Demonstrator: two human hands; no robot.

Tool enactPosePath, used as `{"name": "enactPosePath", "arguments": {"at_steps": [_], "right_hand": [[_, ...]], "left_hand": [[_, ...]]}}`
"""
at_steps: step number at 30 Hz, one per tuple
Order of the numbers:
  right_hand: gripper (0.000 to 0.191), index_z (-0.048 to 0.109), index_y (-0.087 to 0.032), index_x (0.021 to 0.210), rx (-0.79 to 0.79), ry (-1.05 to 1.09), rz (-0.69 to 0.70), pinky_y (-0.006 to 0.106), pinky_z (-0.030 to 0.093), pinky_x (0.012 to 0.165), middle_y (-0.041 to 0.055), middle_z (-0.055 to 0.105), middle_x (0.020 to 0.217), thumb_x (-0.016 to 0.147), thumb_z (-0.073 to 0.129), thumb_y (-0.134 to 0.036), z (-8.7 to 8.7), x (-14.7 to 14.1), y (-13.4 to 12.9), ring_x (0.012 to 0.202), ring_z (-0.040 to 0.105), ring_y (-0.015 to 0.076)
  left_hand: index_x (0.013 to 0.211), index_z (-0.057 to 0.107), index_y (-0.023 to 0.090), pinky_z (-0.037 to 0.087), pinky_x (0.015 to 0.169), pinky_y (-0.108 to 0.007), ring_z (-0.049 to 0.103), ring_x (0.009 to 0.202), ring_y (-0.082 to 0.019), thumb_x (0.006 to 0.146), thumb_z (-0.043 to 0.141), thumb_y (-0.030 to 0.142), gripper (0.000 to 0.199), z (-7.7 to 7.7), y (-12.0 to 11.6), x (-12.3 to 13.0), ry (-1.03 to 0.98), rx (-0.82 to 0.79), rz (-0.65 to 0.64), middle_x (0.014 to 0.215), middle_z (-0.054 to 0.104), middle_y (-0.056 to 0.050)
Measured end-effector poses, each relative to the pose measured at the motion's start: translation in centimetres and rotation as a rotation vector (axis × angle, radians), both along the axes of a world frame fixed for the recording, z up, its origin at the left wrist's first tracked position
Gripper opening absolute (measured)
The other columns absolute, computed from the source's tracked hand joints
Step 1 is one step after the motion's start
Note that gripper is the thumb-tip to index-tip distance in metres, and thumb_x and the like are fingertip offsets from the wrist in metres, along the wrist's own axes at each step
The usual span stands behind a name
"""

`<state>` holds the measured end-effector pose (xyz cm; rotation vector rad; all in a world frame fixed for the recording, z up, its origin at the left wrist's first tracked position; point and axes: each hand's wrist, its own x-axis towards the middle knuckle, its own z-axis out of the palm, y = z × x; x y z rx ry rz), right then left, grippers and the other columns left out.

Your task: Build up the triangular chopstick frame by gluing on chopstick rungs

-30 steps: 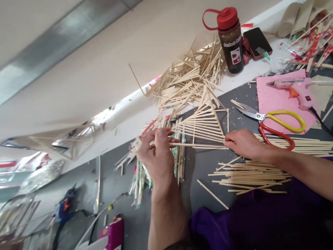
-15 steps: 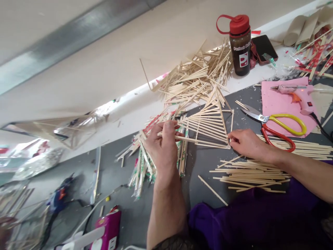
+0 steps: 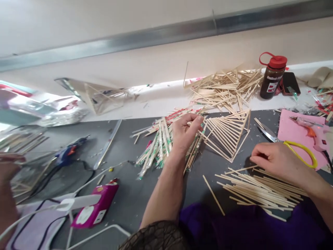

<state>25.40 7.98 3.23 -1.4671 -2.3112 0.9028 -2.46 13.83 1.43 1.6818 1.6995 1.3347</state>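
My left hand pinches the left side of a frame of glued wooden sticks, whose rows of sticks fan out over the grey table. To the frame's right, apart from it, my right hand hovers with its fingers curled together; whether anything small is between them is hidden. Loose sticks lie below my right hand. Scissors with a yellow handle are partly covered by that hand. Wrapped sticks lie just left of my left hand.
Behind the frame is a large stick pile, with a red-lidded bottle beside it. A pink glue gun lies right, a blue one left. Another person's hand shows at the far left.
My right hand has let go of the frame's corner and moved right, over the scissors. The frame has turned in my left hand. The camera view has shifted left and tilted.
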Motion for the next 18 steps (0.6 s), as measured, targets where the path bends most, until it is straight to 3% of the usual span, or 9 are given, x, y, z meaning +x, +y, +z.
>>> {"name": "enactPosePath", "arguments": {"at_steps": [4, 8, 13, 18], "right_hand": [[0.018, 0.064, -0.021, 0.071, 0.011, 0.187, -0.189, 0.023, 0.041, 0.053, -0.0034, 0.064, 0.063, 0.084, 0.057, -0.032, -0.1, 0.8, 0.6, 0.056, 0.058, 0.0115], [0.020, 0.067, -0.021, 0.087, -0.004, 0.342, -0.353, 0.024, 0.046, 0.055, -0.0004, 0.066, 0.069, 0.082, 0.058, -0.037, -0.6, 0.9, 1.0, 0.057, 0.061, 0.0126], [0.032, 0.066, -0.021, 0.105, 0.015, 0.337, -0.334, 0.026, 0.050, 0.061, 0.0033, 0.070, 0.089, 0.077, 0.062, -0.035, -1.3, 0.4, 1.3, 0.064, 0.062, 0.0134], [0.028, 0.067, -0.021, 0.103, 0.052, 0.288, -0.296, 0.026, 0.048, 0.058, 0.0034, 0.069, 0.088, 0.081, 0.059, -0.036, -2.1, 0.4, 1.5, 0.067, 0.063, 0.0146]], "left_hand": [[0.071, 0.069, 0.019, 0.047, 0.056, -0.025, 0.058, 0.052, -0.013, 0.079, 0.059, 0.039, 0.024, 0.0, 0.1, -0.2, -0.022, 0.004, -0.043, 0.053, 0.063, 0.001], [0.070, 0.068, 0.018, 0.046, 0.055, -0.025, 0.058, 0.052, -0.013, 0.080, 0.056, 0.038, 0.025, 0.3, 0.3, -0.2, -0.051, 0.007, -0.097, 0.052, 0.061, 0.000], [0.068, 0.067, 0.018, 0.046, 0.055, -0.025, 0.057, 0.052, -0.013, 0.081, 0.055, 0.037, 0.026, 0.8, 0.3, 0.0, -0.030, -0.014, -0.148, 0.053, 0.062, 0.000], [0.071, 0.067, 0.018, 0.047, 0.055, -0.025, 0.058, 0.050, -0.013, 0.082, 0.054, 0.038, 0.026, 0.6, 0.4, 0.2, -0.077, -0.002, -0.124, 0.054, 0.063, 0.000]]}}
